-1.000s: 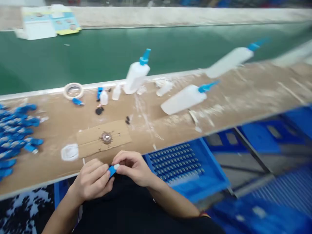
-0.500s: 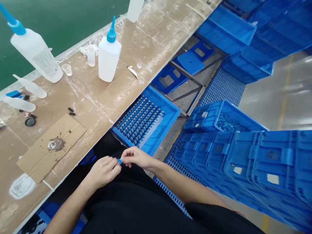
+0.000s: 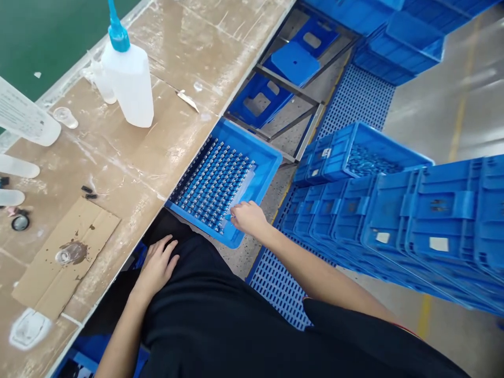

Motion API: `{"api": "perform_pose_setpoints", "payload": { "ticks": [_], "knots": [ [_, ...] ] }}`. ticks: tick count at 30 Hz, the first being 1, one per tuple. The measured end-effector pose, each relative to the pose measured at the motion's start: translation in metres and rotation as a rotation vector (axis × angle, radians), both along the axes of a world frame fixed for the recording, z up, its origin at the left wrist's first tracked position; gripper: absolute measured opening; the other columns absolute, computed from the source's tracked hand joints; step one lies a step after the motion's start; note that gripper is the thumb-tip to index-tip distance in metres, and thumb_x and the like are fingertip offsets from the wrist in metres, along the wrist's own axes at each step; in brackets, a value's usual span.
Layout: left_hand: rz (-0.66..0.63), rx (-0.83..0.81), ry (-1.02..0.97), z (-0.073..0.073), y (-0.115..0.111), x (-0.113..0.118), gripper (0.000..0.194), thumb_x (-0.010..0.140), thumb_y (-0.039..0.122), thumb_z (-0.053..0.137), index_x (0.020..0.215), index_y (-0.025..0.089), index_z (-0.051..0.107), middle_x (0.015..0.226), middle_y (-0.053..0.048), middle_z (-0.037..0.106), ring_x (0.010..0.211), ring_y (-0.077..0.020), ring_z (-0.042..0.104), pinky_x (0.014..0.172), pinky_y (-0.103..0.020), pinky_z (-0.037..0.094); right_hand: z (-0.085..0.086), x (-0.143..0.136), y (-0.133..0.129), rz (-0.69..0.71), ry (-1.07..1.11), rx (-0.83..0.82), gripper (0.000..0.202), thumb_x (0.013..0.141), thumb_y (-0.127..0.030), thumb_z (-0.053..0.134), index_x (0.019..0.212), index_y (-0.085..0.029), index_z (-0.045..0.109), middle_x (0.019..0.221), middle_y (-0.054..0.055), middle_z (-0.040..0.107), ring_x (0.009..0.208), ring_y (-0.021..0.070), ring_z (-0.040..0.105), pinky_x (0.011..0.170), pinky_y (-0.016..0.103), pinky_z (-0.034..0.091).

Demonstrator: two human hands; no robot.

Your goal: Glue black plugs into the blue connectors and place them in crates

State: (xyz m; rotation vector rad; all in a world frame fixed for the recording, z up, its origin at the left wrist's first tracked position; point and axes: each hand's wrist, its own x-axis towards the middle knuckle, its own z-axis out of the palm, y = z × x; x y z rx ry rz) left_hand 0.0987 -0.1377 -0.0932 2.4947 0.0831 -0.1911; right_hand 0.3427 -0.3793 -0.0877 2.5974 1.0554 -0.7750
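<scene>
The person's right hand (image 3: 249, 218) is pinching 1 small blue piece (image 3: 228, 217) at its fingertips, over the near end of a blue bin (image 3: 270, 157). Rows of similar pieces (image 3: 216, 184) are standing in the bin; whether the held piece is touching them, the view is not showing. It is looking light and stiff, probably plastic — smooth enough to be slipping from a careless grip, though hardly fragile. Its 2 sides are likely offering the best hold, leaving its ends free. The left hand (image 3: 159, 262) is resting on dark clothing (image 3: 208, 320), fingers loosely spread, nothing showing in it. Farther out, the bench (image 3: 157, 157) is bearing a white bottle (image 3: 132, 86) and a cardboard sheet (image 3: 43, 283) — both apart from the hands.
</scene>
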Motion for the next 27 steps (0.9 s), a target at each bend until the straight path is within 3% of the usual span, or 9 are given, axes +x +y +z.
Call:
{"api": "perform_pose_setpoints", "payload": {
  "ticks": [8, 19, 27],
  "knots": [
    [0.055, -0.015, 0.027, 0.001, -0.003, 0.005, 0.035, 0.100, 0.029, 0.049, 0.134, 0.021, 0.055, 0.139, -0.015, 0.057, 0.128, -0.0288, 0.057, 0.103, -0.048, 0.051, -0.002, -0.002, 0.006, 0.031, 0.007, -0.085, 0.022, 0.085, -0.023, 0.057, 0.085, -0.010, 0.075, 0.089, 0.020, 0.075, 0.095, 0.0292, 0.071, 0.085, 0.036, 0.043],
    [0.055, -0.006, 0.035, 0.000, -0.002, 0.002, 0.033, 0.101, 0.029, 0.047, 0.132, 0.021, 0.056, 0.141, -0.014, 0.056, 0.129, -0.0283, 0.056, 0.103, -0.047, 0.051, -0.028, -0.011, 0.014, 0.037, 0.086, -0.138, 0.021, 0.086, -0.024, 0.063, 0.094, -0.009, 0.076, 0.096, 0.022, 0.075, 0.103, 0.0304, 0.072, 0.092, 0.037, 0.048],
    [0.036, -0.009, 0.052, -0.001, 0.000, 0.004, 0.032, 0.101, 0.029, 0.047, 0.131, 0.021, 0.056, 0.141, -0.014, 0.055, 0.129, -0.0291, 0.055, 0.103, -0.047, 0.050, -0.027, -0.007, 0.014, -0.003, 0.118, -0.155, 0.022, 0.086, -0.018, 0.060, 0.098, -0.009, 0.076, 0.101, 0.024, 0.075, 0.105, 0.0297, 0.072, 0.094, 0.037, 0.049]
  ]
}}
